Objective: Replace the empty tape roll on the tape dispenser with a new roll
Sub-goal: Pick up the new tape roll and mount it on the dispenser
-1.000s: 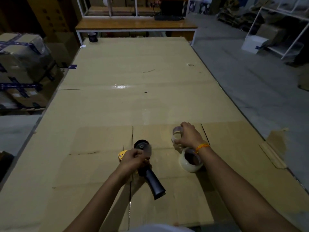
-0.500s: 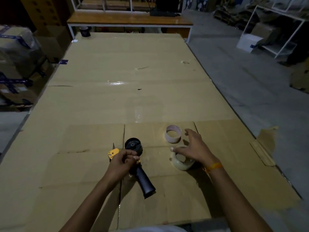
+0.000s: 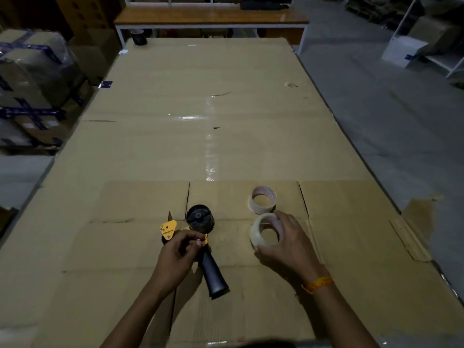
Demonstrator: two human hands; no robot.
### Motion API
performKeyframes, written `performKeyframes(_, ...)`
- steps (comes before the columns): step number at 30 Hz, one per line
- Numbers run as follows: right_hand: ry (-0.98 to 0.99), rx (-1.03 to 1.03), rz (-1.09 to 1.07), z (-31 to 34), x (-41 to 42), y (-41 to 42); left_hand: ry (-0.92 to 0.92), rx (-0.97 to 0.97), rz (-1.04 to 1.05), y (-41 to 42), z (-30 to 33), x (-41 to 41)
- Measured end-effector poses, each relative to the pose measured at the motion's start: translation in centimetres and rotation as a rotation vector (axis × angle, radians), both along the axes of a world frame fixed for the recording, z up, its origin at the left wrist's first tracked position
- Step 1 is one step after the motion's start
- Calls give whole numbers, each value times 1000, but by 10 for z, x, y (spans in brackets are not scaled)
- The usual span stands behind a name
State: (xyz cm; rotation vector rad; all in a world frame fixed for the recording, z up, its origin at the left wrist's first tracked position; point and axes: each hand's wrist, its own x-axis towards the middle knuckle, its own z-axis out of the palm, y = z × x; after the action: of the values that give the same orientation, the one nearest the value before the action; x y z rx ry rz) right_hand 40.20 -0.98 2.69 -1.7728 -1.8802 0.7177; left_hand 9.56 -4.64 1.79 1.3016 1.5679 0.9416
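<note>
The right hand (image 3: 283,243) curls its fingers around the new tape roll (image 3: 266,231), a light, stiff ring best gripped by its outer rim. The left hand (image 3: 177,256) pinches the tape dispenser (image 3: 198,234) near its bare hub, with the empty core (image 3: 262,200) lying on the table (image 3: 226,121) just beyond the right fingers.

Both bare forearms enter from the 6 o'clock edge and converge toward frame centre. The left hand (image 3: 177,254) is curled, fingers and thumb pinched closed on the yellow-and-black handheld tape dispenser (image 3: 198,237), knuckles toward 12 o'clock. The right hand (image 3: 286,244), at 3 o'clock of the left, wraps its fingers around the clear full tape roll (image 3: 266,231), tilted. An orange woven wristband (image 3: 317,283) circles the right wrist.
</note>
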Motion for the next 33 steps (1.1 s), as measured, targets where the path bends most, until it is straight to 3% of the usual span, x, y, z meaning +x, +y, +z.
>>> performKeyframes(7, 37, 1, 226, 16, -42, 52, -64, -38, 69, 0, 2, 3)
performKeyframes(17, -121, -32, 553, 26, -131, 99, -398, -71, 272, 2, 7, -3)
performKeyframes(26, -206, -60, 547, 23, -157, 97, -568, -163, 289, 10, 8, -20)
performKeyframes(33, -251, -32, 538, 19, -164, 99, -604, -150, 106, 8, 4, -35)
